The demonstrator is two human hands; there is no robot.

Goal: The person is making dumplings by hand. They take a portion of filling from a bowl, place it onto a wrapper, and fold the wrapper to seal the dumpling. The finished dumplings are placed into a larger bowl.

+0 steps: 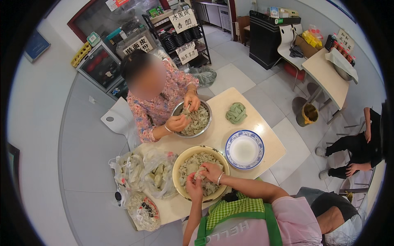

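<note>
- Pinched just above the yellow basin's (pixel 177 180) contents, near the middle: a small pale piece (pixel 200 172), too small in view for its exact form to be told.
- Held from two sides, with left hand (pixel 194 186) and right hand (pixel 212 172) close together, fingertips closed on it.
- Judging by the grip, being worked or parted with the fingertips; best done with short, light tugs, thumbs near the part being loosened.
- Keep both wrists low and inside the rim, to let loose bits fall onto the pale heap (pixel 200 159).
- Hold the pale bracelet (pixel 220 178) at the right wrist clear of the food.
- On the tabletop (pixel 264 123) to the right, the blue-rimmed bowl (pixel 260 150); move the right forearm with care near it.
- To the left, filled plastic bags (pixel 159 177).
- Across, a co-worker's hands (pixel 176 123) over a steel bowl (pixel 210 119); beyond the blue-rimmed bowl, a green bundle (pixel 236 113).
</note>
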